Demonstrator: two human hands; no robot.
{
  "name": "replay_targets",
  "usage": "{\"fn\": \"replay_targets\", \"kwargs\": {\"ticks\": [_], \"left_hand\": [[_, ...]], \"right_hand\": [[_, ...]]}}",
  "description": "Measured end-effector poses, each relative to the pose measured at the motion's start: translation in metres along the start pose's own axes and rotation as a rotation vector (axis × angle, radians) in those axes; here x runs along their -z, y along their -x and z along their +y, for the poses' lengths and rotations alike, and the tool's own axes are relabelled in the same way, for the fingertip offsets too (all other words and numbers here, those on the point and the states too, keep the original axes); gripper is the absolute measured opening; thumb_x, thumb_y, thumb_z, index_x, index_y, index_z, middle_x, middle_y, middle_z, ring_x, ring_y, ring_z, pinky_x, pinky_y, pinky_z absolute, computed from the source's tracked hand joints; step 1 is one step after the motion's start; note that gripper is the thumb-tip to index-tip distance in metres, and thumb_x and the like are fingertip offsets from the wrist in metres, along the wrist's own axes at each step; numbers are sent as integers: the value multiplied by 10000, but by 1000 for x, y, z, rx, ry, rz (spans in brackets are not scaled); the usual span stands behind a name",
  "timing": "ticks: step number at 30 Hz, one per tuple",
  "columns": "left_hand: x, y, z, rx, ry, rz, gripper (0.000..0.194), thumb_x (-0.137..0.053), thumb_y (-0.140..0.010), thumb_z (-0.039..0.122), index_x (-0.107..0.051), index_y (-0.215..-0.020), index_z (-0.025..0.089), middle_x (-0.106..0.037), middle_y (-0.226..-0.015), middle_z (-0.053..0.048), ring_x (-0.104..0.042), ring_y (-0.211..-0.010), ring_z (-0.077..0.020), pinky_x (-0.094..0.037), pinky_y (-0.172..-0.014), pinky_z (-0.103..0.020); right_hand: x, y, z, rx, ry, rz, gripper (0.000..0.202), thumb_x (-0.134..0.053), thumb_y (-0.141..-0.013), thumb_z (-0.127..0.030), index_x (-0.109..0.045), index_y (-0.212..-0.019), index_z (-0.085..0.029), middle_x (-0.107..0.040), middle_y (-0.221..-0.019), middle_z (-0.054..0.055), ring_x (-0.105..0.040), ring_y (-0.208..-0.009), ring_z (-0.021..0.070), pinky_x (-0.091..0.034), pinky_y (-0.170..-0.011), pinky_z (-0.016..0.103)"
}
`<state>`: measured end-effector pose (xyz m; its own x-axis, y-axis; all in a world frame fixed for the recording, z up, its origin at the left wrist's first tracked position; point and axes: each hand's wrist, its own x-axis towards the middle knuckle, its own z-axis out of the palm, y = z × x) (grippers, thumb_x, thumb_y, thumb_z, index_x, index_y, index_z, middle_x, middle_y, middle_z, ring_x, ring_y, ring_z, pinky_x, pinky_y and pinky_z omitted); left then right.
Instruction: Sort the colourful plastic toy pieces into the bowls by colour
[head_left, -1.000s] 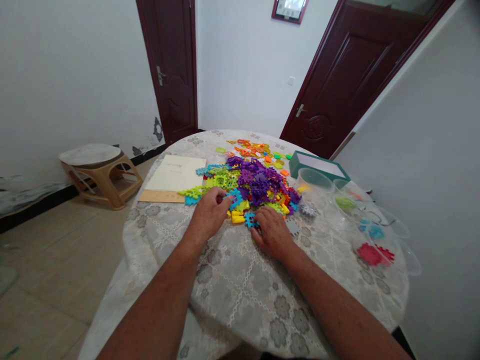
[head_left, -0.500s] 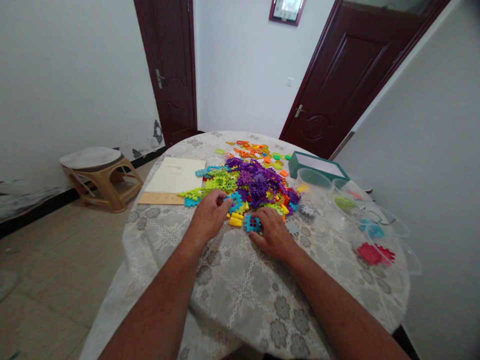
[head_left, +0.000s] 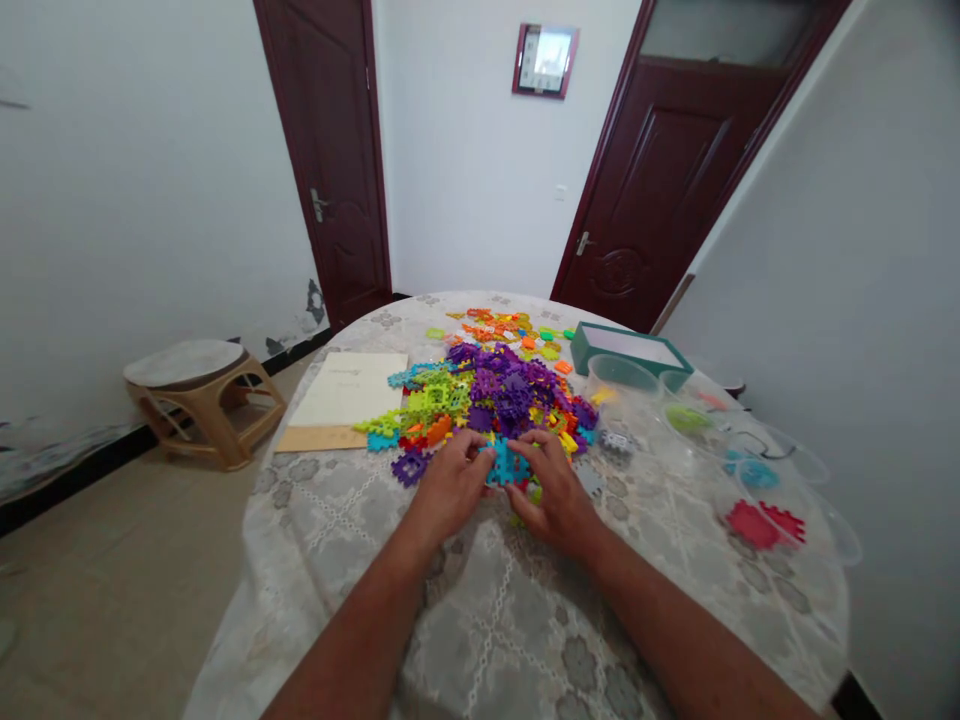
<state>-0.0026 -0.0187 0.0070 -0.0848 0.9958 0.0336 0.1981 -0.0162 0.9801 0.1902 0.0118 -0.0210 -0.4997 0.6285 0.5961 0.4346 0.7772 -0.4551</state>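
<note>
Blue toothed pieces point(head_left: 508, 464) are sitting between the two hands, on the near side of the heaped pieces, and the gap that was separating them half a second ago is no longer showing. The left hand point(head_left: 452, 484) is pinching narrowly at their left edge with thumb and fingertips. The right hand point(head_left: 559, 500) is holding the opposite edge, its thumb lying low and its fingers curling over from above. Each hand was holding its own blue piece apart from the other; now both are bearing on one blue cluster. Whether the teeth are locking or merely overlapping, I cannot tell.

With the left hand shifting inward, a purple square piece point(head_left: 411, 468) is showing just beside its outer side, and an orange piece point(head_left: 439, 430) is showing just beyond it. The yellow tubes that were lying between the hands are no longer showing clearly there.

Beyond both hands, the purple pieces point(head_left: 514, 390) are topping the heap. Farther out to the left hand's left, a notebook point(head_left: 349, 390) is lying flat. A grey piece point(head_left: 590, 480) is resting just right of the right hand, with red pieces point(head_left: 757, 525) lying well apart from it, farther right.
</note>
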Motion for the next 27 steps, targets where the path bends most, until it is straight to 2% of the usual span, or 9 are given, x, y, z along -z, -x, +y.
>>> {"fn": "replay_targets", "kwargs": {"ticks": [6,9,11,14,17,22,27], "left_hand": [[-6,-3,-4,7,88,-115,325,-670,-853,409,-633,-1103,206,-663,-933,-33,-680,-855,-205,-620,-666,-312],[-4,-4,-2,-1,81,-115,352,-682,-835,389,-628,-1124,195,-674,-914,-31,-685,-840,-211,-613,-660,-315],[-3,-4,1,-10,73,-102,360,-673,-841,392,-626,-1131,184,-693,-924,-39,-688,-831,-213,-608,-667,-324],[-2,-6,5,-16,60,-140,364,-695,-832,408,-632,-1109,180,-714,-921,-46,-694,-834,-221,-599,-685,-331],[-2,-12,4,-7,39,-218,367,-735,-813,439,-638,-1059,185,-721,-895,-39,-702,-834,-227,-587,-686,-323],[4,-18,0,49,13,-319,457,-763,-798,541,-644,-1053,180,-731,-868,-37,-698,-790,-220,-562,-678,-312],[9,-13,9,91,81,-353,483,-781,-788,556,-686,-1091,192,-739,-907,-44,-694,-854,-231,-568,-729,-327]], "right_hand": [[-2,-1,-1,-21,-80,-2,598,-643,-850,-134,-504,-1416,-265,-466,-1349,140,-518,-1269,278,-486,-1087,450],[0,-3,-4,-40,-169,19,595,-648,-840,-132,-524,-1406,-269,-468,-1383,129,-515,-1292,269,-487,-1078,429],[0,-5,-4,-128,-271,58,594,-646,-854,-161,-514,-1424,-266,-488,-1403,123,-557,-1243,254,-519,-1018,401],[0,-9,-1,-361,-508,50,491,-617,-913,-252,-537,-1398,-246,-624,-1232,89,-654,-994,206,-570,-844,346],[1,-13,3,-503,-705,-57,348,-640,-914,-346,-632,-1241,-227,-681,-984,35,-659,-816,187,-573,-696,308],[4,-16,7,-569,-845,-124,305,-653,-885,-371,-665,-1144,-209,-678,-896,9,-649,-689,156,-547,-574,269],[8,-19,10,-598,-901,-131,316,-651,-857,-343,-670,-1128,-182,-666,-787,-8,-601,-576,128,-517,-519,250]]}}
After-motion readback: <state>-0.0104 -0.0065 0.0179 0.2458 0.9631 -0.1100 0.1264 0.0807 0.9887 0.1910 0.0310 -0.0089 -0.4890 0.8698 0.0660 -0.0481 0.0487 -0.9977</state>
